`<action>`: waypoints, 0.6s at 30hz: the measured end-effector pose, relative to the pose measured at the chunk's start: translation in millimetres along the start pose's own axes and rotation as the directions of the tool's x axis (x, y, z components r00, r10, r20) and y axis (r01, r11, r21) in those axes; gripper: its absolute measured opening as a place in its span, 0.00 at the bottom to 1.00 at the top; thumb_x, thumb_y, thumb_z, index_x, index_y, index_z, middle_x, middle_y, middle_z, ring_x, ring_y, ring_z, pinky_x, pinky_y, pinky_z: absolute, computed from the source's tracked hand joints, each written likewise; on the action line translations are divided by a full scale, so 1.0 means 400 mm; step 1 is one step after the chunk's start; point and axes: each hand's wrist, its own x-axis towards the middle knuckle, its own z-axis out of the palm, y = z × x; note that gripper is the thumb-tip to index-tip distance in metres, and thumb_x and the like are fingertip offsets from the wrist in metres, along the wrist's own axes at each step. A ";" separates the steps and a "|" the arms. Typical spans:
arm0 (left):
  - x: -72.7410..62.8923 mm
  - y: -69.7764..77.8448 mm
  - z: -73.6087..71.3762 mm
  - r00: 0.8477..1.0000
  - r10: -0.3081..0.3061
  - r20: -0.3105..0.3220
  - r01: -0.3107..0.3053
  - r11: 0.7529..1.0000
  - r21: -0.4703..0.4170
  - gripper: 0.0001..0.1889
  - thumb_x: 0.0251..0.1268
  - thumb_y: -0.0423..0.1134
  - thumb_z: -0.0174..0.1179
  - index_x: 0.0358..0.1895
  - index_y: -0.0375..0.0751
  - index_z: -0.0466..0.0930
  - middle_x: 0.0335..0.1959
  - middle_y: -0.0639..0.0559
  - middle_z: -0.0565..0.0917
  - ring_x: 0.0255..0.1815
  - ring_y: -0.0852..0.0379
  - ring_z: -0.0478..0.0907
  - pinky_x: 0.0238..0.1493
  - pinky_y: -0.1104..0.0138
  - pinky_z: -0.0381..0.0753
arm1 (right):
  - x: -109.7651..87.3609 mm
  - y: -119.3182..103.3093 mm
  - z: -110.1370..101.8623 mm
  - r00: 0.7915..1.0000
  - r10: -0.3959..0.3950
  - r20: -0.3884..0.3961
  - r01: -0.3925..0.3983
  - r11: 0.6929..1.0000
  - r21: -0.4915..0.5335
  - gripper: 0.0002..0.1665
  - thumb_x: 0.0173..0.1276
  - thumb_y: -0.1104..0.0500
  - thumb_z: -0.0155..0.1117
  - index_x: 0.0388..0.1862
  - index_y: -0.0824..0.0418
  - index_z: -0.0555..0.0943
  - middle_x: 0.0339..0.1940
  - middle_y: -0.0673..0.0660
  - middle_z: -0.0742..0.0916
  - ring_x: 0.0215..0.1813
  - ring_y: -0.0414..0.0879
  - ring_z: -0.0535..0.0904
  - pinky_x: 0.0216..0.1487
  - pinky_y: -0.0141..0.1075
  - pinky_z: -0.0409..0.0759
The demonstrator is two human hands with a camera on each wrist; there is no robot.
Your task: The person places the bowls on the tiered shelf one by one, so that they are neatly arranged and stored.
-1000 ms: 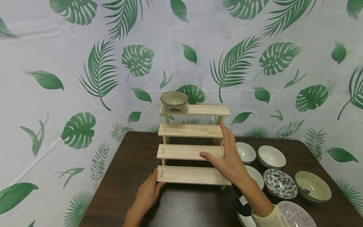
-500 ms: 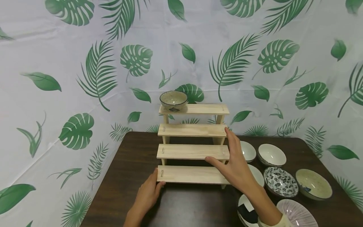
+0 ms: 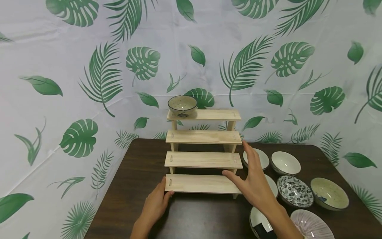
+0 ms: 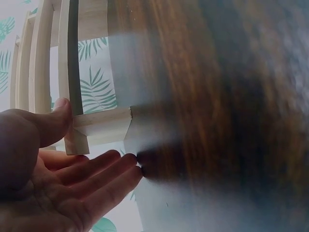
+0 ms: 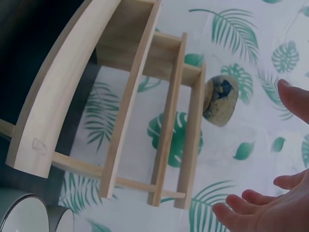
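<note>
A four-tier wooden display stand [image 3: 203, 160] stands on the dark table, with a speckled beige bowl [image 3: 182, 103] at the left of its top shelf. My left hand [image 3: 156, 201] holds the left end of the lowest shelf. In the left wrist view its thumb [image 4: 61, 116] lies against the board's front edge, the fingers [image 4: 108, 181] reaching past the end near the tabletop. My right hand [image 3: 257, 187], thumb and fingers spread with nothing in them, is beside the stand's right side. The right wrist view shows it apart from the shelf ends.
Several bowls stand on the table to the right: plain white ones [image 3: 286, 163], a black-and-white floral one [image 3: 294, 192], a yellowish-green one [image 3: 329, 194], a pale ribbed one [image 3: 311, 224], and a white one with a black patch [image 3: 259, 220]. A leaf-printed cloth [image 3: 206, 36] hangs behind the table.
My right hand has moved right and slightly down, away from the shelves, uncovering their right ends. My left hand stays at the lowest shelf. The bowl on top has kept its place.
</note>
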 end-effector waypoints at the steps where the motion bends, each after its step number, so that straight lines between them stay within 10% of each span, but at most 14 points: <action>1: 0.000 0.000 0.000 1.000 -0.001 0.000 0.001 1.000 0.000 0.35 0.74 0.45 0.63 0.75 0.26 0.65 0.66 0.29 0.79 0.62 0.31 0.81 0.52 0.39 0.81 | -0.004 0.000 0.000 1.000 -0.001 -0.002 0.001 1.000 0.002 0.66 0.65 0.39 0.75 0.86 0.37 0.38 0.86 0.61 0.53 0.84 0.65 0.52 0.69 0.73 0.62; 18: -0.001 -0.002 -0.004 1.000 -0.004 0.010 0.004 1.000 -0.004 0.35 0.75 0.45 0.63 0.75 0.26 0.65 0.67 0.29 0.78 0.62 0.31 0.81 0.52 0.40 0.82 | -0.043 0.024 -0.005 0.996 0.077 -0.039 -0.076 0.997 0.020 0.65 0.66 0.43 0.76 0.87 0.41 0.41 0.84 0.65 0.58 0.83 0.66 0.56 0.69 0.72 0.63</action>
